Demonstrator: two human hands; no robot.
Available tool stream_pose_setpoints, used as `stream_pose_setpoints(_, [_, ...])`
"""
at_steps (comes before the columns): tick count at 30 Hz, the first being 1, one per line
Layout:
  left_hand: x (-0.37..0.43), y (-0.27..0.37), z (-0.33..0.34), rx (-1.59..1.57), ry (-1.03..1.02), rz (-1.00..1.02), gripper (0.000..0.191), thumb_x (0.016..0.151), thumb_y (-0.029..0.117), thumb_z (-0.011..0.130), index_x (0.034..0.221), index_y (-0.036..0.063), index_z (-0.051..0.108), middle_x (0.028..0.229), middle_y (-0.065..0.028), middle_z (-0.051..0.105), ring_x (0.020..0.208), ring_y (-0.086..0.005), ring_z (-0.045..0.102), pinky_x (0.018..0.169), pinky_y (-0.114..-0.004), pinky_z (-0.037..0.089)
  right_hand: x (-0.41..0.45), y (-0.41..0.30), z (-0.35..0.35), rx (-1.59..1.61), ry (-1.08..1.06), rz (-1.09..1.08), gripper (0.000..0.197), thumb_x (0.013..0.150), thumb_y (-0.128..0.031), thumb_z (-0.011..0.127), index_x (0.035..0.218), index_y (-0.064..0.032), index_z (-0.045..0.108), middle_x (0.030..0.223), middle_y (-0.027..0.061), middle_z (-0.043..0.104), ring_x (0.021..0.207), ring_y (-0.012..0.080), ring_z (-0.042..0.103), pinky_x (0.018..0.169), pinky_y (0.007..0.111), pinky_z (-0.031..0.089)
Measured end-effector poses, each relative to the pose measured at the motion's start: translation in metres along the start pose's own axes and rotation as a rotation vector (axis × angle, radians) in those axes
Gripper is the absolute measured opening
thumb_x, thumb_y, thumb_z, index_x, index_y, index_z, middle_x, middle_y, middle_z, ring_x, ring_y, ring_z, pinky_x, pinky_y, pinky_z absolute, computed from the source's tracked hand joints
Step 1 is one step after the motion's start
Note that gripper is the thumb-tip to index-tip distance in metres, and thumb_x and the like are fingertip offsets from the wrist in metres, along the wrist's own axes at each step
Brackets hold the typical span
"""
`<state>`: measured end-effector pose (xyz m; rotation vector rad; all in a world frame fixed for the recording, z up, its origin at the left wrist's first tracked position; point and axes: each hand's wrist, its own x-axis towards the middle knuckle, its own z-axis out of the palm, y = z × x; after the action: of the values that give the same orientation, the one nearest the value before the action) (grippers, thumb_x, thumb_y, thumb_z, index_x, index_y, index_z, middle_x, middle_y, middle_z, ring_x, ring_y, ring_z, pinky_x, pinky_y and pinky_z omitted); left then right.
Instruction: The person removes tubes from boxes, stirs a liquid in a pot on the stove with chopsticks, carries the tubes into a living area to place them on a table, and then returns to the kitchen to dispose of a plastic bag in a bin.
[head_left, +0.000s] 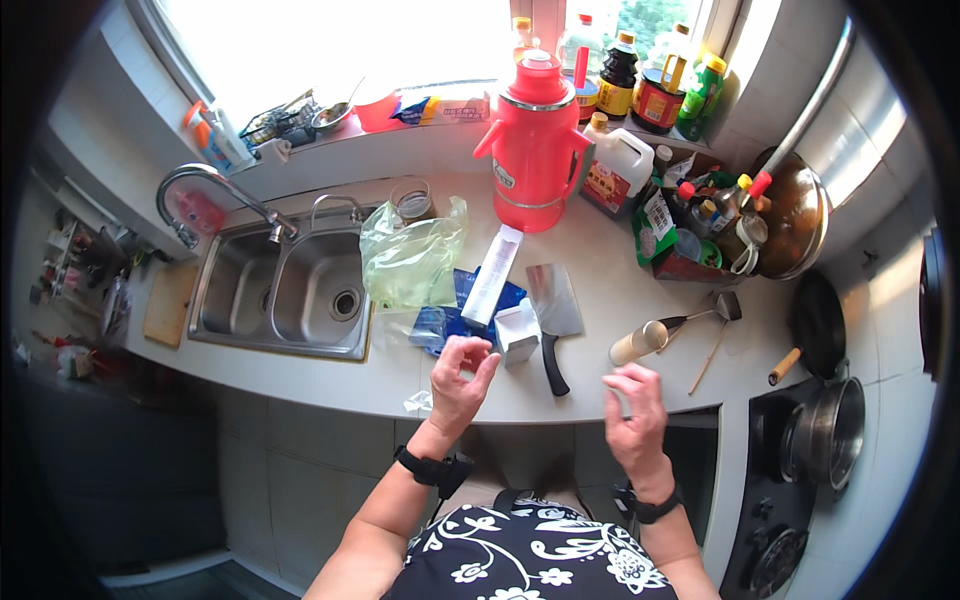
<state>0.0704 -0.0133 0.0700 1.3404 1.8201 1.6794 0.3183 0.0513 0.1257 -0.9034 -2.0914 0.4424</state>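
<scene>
My left hand is raised over the counter's front edge, fingers curled and apart from the thumb, with nothing in it. Nearest to it are a small white carton and a blue plastic package. A long white box lies across the package. To the right of the small carton rests a cleaver, its black handle towards me. My right hand is also empty, its bent fingers apart from the thumb. Just beyond it is a pale cylindrical container, close to a long-handled kitchen utensil.
A double steel sink lies left, beside a pale green plastic bag and a glass jar. A red thermos flask stands behind. Right are a box of bottles, a frying pan and a gas stove.
</scene>
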Motion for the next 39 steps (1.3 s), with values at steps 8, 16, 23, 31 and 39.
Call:
stream_pose_setpoints(8, [0.079,0.005,-0.022,0.076,-0.417,0.435,0.027,0.070,-0.002,0.072,0.095,0.0089,0.067,0.098,-0.0087,0.061,0.093,-0.0302,0.058,0.084,-0.037,0.050,0.077,-0.056,0.086,-0.196,-0.124,-0.006,0.020,0.085,-0.008,0.067,0.104,-0.0081,0.064,0.108,0.0130,0.060,0.091,0.0338,0.063,0.079,0.041,0.052])
stream_pose_setpoints(16, [0.115,0.014,-0.025,0.421,-0.922,0.606,0.039,0.076,0.007,0.072,0.113,0.0108,0.060,0.116,-0.0054,0.058,0.096,-0.0273,0.062,0.082,-0.038,0.053,0.073,-0.028,0.094,0.106,-0.137,0.378,0.020,0.087,0.005,0.052,0.103,-0.0026,0.060,0.097,0.0188,0.065,0.091,0.0384,0.063,0.080,0.042,0.051])
stream_pose_setpoints(23, [0.136,0.020,-0.007,0.560,-0.950,0.828,0.022,0.080,0.007,0.062,0.102,0.0057,0.062,0.099,-0.0090,0.054,0.084,-0.0266,0.063,0.070,-0.041,0.050,0.080,-0.014,0.096,0.096,-0.132,0.254,0.020,0.090,0.002,0.053,0.108,-0.0021,0.060,0.092,0.0159,0.067,0.083,0.0270,0.066,0.075,0.034,0.051])
stream_pose_setpoints(31, [0.143,0.015,0.003,0.547,-0.963,0.892,0.012,0.079,0.011,0.062,0.092,0.0091,0.063,0.099,-0.0102,0.056,0.087,-0.0252,0.062,0.072,-0.039,0.050,0.079,-0.004,0.100,0.258,-0.200,0.382,0.024,0.093,-0.001,0.053,0.116,-0.0006,0.060,0.098,0.0124,0.069,0.086,0.0191,0.065,0.079,0.031,0.051])
stream_pose_setpoints(39, [0.140,0.010,-0.007,0.405,-1.024,0.948,0.015,0.076,0.008,0.063,0.090,0.0095,0.059,0.092,-0.0036,0.058,0.088,-0.0240,0.058,0.076,-0.037,0.048,0.081,0.008,0.095,0.207,-0.165,0.461,0.020,0.090,0.001,0.053,0.107,-0.0015,0.063,0.101,0.0176,0.067,0.093,0.0304,0.067,0.081,0.037,0.053])
